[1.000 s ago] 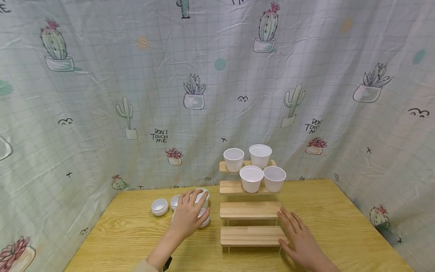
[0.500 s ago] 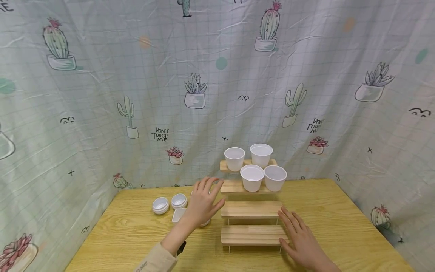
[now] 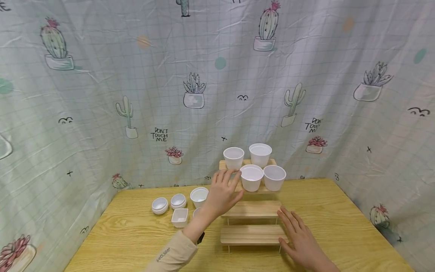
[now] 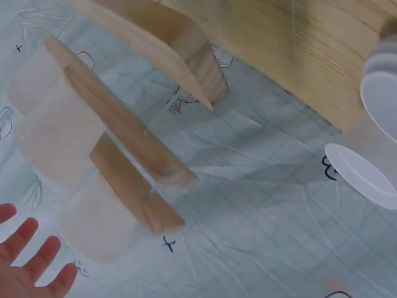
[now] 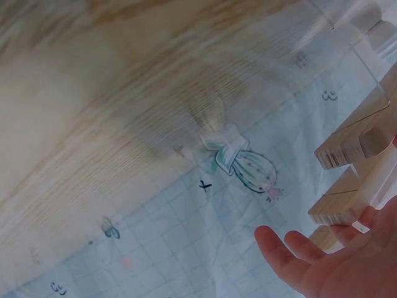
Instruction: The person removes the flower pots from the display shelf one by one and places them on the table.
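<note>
In the head view, a stepped wooden stand point(image 3: 251, 234) with several shelves stands on the table. Its top shelf bears two white cups, a left one point(image 3: 233, 158) and a right one point(image 3: 260, 155). One step below are two more, a left cup point(image 3: 251, 178) and a right cup point(image 3: 274, 177). My left hand point(image 3: 221, 194) hovers by the left end of that second shelf, partly hiding it. Its fingers point(image 4: 43, 256) are spread with nothing between them. My right hand point(image 3: 300, 238) rests at the right ends of the two lower shelves, fingers extended.
Left of the stand are two round white bowls point(image 3: 159, 206), a square white dish point(image 3: 179, 218), a larger white cup point(image 3: 199, 196) and another white piece partly behind my left arm. A cactus-print curtain point(image 3: 193, 128) rises behind the table point(image 3: 122, 234).
My left hand has moved from above the white cup on the table, right and away from me, to the second shelf. The right hand has stayed in place.
</note>
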A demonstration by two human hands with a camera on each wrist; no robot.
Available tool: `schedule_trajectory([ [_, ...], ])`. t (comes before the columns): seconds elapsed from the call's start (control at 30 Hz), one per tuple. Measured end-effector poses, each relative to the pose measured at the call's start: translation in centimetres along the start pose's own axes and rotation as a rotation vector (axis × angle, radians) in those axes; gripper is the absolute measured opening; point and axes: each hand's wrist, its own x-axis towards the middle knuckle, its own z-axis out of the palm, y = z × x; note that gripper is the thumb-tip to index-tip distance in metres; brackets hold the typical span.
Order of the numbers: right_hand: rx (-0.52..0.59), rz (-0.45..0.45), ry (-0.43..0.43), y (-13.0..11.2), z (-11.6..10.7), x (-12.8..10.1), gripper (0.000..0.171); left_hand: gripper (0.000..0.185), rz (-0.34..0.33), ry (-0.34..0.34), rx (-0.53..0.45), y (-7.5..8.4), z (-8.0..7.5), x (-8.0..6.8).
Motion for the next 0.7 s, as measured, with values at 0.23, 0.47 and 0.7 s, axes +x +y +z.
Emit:
schedule_trajectory([
  [0.23, -0.008, -0.01, 0.002, 0.1, 0.1, 0.0, 0.079, 0.055, -0.016, -0.063, 0.079, 1.4, 1.6, 0.8],
  [0.47, -0.022, -0.018, 0.014, 0.0, 0.0, -0.1, 0.08, 0.059, -0.037, -0.206, 0.086, 2.7, 2.6, 1.7],
  [0.7, -0.027, -0.056, 0.046, 0.2, 0.1, 0.2, 0.079, 0.061, -0.04, -0.218, 0.126, 3.3, 3.4, 2.8],
])
